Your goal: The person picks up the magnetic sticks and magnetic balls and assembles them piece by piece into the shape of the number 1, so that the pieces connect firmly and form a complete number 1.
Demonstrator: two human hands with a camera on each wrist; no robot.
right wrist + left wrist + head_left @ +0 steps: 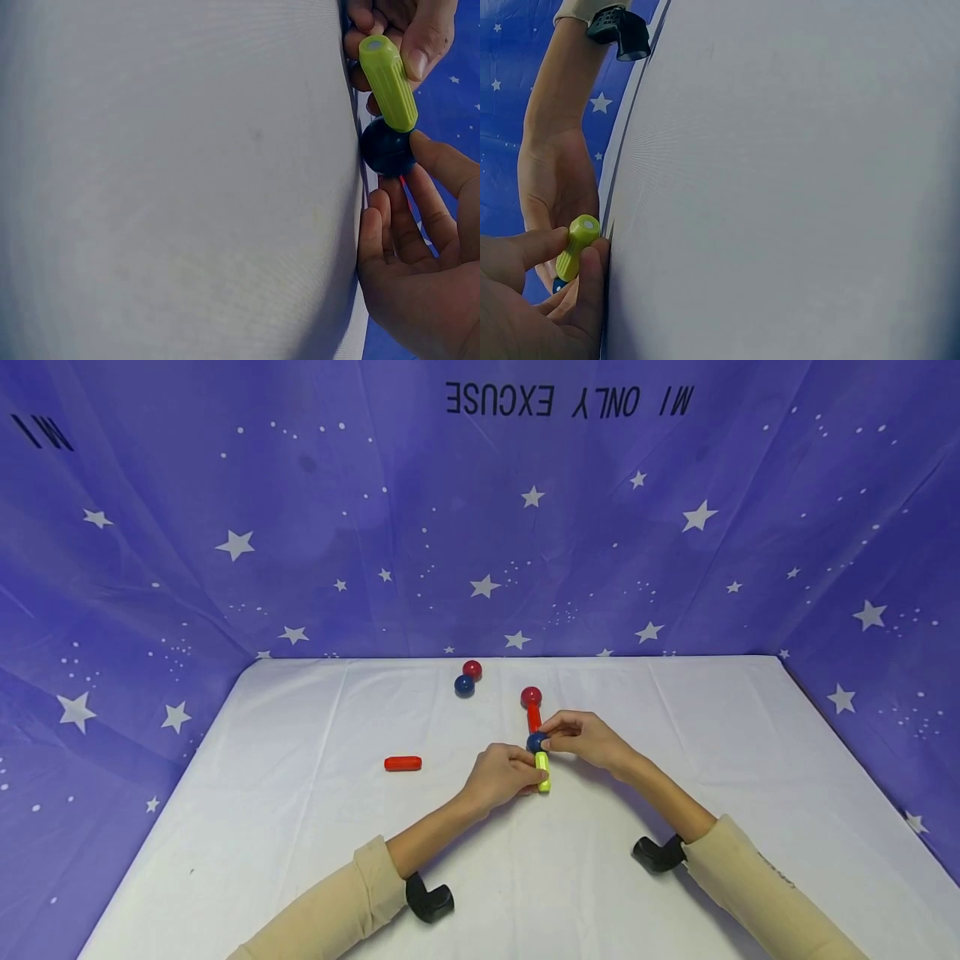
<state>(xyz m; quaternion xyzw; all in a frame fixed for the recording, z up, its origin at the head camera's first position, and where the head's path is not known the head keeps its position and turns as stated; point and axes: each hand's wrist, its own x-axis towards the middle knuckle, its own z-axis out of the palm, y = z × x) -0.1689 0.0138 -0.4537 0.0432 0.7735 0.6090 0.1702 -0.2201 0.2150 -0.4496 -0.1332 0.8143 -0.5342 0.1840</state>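
Observation:
My left hand (501,777) pinches a yellow-green ribbed rod (543,773) between thumb and fingers. One end of the rod meets a blue ball (388,147), which my right hand (591,742) holds with its thumb and fingertips. Beyond that ball a red rod (534,718) leads to a red ball (531,697), so the pieces form a line running away from me. In the left wrist view, the yellow-green rod (578,247) shows a pale round spot on its free end. Fingers hide much of the red rod in the right wrist view.
A loose red rod (402,763) lies on the white-covered table (300,860), left of my hands. Toward the back, another red ball (472,670) and blue ball (464,686) sit together. A purple star-patterned cloth (420,543) rises behind and at both sides.

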